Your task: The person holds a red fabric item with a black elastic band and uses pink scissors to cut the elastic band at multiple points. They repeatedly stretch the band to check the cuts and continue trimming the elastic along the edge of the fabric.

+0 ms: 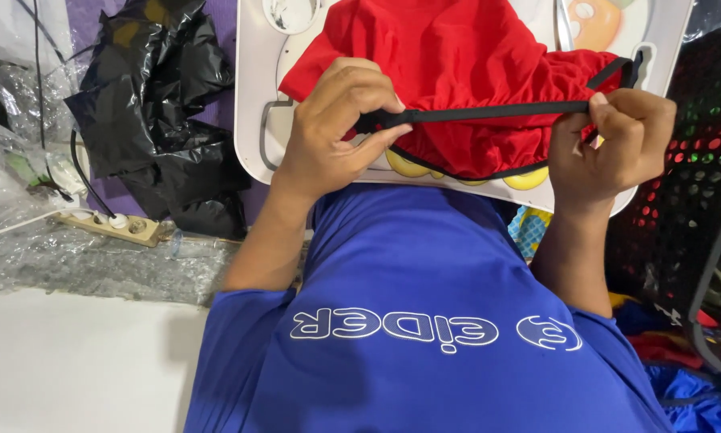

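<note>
Over a white tray [252, 120], both hands [336, 128] [625, 144] pinch taut the black elastic band [488, 111] edging gathered red fabric [456, 72].

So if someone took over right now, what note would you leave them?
Left hand: pinching the black strap at its left end.
Right hand: pinching the same strap at its right end, so it is pulled taut between the hands.
Red cloth: lies bunched on the white tray, strap along its near edge.
Done: strap gripped and stretched.
Left: cannot tell from this view.
</note>
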